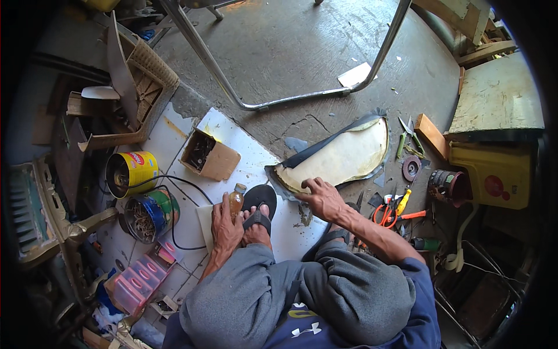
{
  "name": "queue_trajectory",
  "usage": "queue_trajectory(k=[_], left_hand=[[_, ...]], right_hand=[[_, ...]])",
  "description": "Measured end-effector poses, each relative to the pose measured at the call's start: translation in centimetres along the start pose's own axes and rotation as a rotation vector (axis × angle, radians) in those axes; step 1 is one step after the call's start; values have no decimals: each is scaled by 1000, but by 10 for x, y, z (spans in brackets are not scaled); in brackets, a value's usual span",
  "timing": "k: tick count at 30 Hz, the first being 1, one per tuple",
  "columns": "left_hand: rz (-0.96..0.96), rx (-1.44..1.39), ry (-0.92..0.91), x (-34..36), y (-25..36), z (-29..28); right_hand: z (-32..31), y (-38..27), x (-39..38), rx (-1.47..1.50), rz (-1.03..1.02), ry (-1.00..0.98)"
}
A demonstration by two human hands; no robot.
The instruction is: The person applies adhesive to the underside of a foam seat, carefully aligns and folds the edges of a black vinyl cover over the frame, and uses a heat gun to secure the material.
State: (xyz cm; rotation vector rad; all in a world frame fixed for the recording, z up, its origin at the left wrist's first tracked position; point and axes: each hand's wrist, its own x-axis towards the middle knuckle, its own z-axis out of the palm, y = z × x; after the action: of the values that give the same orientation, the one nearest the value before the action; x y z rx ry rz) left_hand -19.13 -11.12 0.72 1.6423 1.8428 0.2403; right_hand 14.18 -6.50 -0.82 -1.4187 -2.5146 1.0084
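My left hand [225, 225] is closed around a small clear bottle [236, 200] of amber liquid, upright beside my sandalled left foot [256, 227]. My right hand [324, 200] is at the near edge of a half-oval seat pad [340, 154], its fingers bent and apart, with nothing visible held in them. Cream padding faces up on the pad, and dark fabric wraps its rim. The undersides of my right fingers are hidden.
Left stand an open cardboard box [220, 161], a yellow can [138, 173] and a can of screws [148, 215], with a black cable [192, 181] nearby. Right lie pliers [404, 136], orange-handled scissors [383, 215] and a wood block [432, 136]. A metal chair frame [279, 103] stands ahead.
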Motion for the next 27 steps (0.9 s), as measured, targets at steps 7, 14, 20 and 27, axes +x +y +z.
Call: queue_trajectory(k=[7, 14, 20, 27], left_hand=[[109, 2, -28, -11, 22, -5], [46, 11, -35, -15, 18, 3], [-180, -61, 17, -14, 14, 5], [-71, -74, -97, -5, 21, -3]], right_hand=[[5, -54, 50, 738, 201, 154], [14, -73, 54, 825, 114, 4], [20, -43, 36, 803, 118, 102], [16, 16, 38, -241, 37, 236]])
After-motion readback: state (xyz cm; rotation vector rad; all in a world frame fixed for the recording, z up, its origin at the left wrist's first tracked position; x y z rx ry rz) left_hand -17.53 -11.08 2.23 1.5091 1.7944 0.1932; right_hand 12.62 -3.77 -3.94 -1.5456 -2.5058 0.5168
